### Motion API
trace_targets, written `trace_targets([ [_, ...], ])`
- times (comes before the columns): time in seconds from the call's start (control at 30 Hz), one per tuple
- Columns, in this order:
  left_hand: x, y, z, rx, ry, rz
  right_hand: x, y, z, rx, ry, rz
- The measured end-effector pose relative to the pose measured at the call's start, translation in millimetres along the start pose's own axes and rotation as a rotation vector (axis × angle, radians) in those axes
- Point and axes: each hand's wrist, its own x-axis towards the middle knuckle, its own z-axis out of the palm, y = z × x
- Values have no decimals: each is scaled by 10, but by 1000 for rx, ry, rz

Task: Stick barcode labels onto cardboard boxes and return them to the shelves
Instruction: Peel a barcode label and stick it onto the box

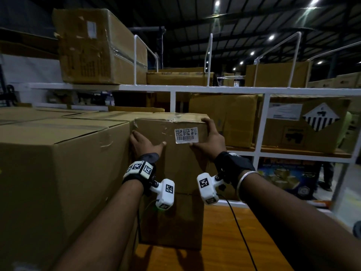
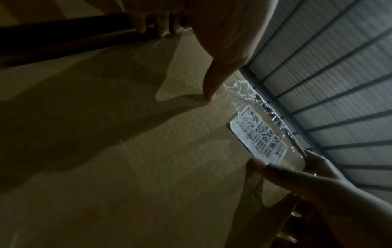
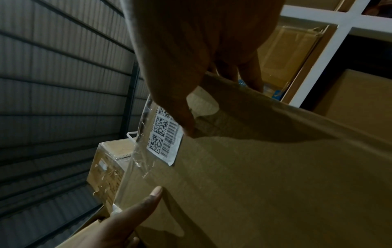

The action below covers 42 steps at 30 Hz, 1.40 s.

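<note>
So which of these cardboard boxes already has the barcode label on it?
The box held between both hands: a white barcode label sits near its top right. The large box beside it shows none.

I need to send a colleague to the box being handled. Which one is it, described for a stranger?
In front of the white shelving rack, on the wooden surface, stands a tall cardboard box beside bigger cartons. It alone carries a white barcode label near its top, between both hands.

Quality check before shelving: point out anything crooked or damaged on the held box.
The barcode label sits slightly tilted on the box, with one lower corner lifting. Wrinkled clear tape runs beside it.
</note>
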Motion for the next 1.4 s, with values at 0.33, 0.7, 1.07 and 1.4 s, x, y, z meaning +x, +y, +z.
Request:
trace_targets([
  [0.33, -19, 174, -53, -159, 0, 14, -162, 60, -169, 133, 115, 25],
  [0.7, -521, 427, -66, -234, -75, 245, -742, 196, -923, 116, 285, -16],
  [1.07, -1483, 440, 148, -337, -198, 376, -1582, 427, -1707, -100, 409, 46],
  [1.4, -2163, 609, 387, -320, -183, 438, -2082, 984, -2248, -76, 427, 38],
])
